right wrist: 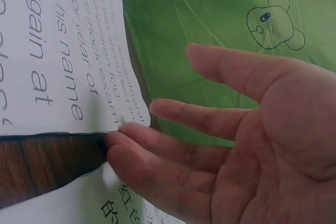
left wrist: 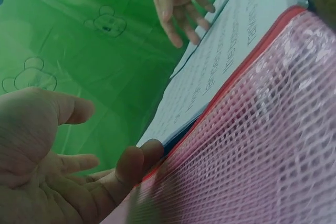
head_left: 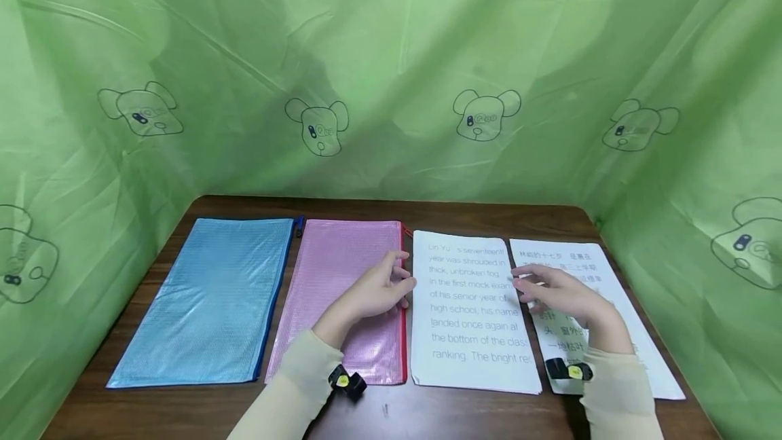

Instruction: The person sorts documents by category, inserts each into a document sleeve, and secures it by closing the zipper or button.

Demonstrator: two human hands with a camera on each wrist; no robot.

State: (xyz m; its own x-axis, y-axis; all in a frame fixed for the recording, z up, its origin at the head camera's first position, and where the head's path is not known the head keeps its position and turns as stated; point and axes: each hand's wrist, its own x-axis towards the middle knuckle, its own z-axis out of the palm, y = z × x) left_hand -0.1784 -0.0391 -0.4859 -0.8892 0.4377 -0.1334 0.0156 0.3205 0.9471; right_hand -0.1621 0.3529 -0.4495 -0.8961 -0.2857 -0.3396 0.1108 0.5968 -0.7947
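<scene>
Between my two hands lies a stack of white paper (head_left: 473, 311) printed in English. My left hand (head_left: 380, 285) is over the right side of a pink mesh zipper pouch (head_left: 342, 250), its fingers relaxed near the red zipper edge and the paper's left side. In the left wrist view, its fingertips (left wrist: 152, 150) are right at that red edge. My right hand (head_left: 565, 294) hovers over the gap between the English stack and a second stack of paper (head_left: 635, 352) printed in Chinese. Its fingers (right wrist: 173, 174) are loosely extended, holding nothing.
A blue mesh zipper pouch (head_left: 208, 297) lies flat at the left, beside the pink one. All of it rests on a dark wooden table (head_left: 391, 416). A green curtain (head_left: 391, 53) with cartoon bear heads hangs around the table's back and sides.
</scene>
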